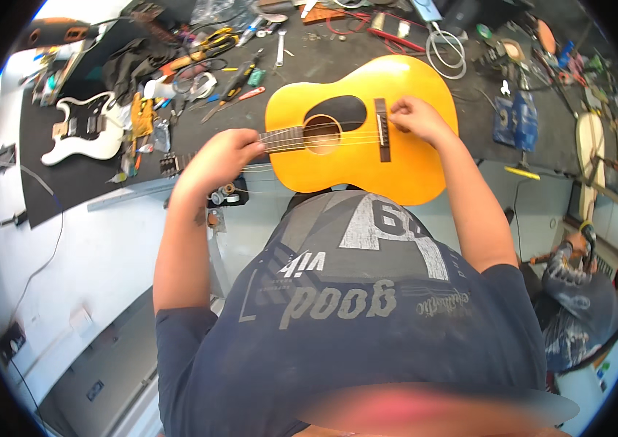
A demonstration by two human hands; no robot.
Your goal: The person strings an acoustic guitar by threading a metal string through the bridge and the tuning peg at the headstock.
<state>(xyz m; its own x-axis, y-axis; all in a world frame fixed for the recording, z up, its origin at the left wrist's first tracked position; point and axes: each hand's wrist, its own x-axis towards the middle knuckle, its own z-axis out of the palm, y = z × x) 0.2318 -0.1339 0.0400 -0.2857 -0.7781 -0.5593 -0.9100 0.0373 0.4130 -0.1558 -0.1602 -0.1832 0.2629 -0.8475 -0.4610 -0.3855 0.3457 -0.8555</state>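
Observation:
An acoustic guitar (414,164) with a yellow-orange top, a dark pickguard (349,109) and a round soundhole lies face up, partly over the front edge of the workbench. My left hand (229,156) is closed over the guitar's neck (283,140), just left of the body, and covers part of it. Strings run from the neck across the soundhole to the dark bridge (382,131). Beside the bridge's right side, my right hand (414,120) has its fingers curled together; anything between them is too small to make out. Past my left hand, the headstock (171,164) shows.
A white electric guitar body (90,127) lies at the left of the dark workbench (309,69). Pliers, screwdrivers and a wrench (280,48) are scattered behind. Blue packets (516,124) and a coiled white cable (446,54) lie to the right. Another person (578,306) is at lower right.

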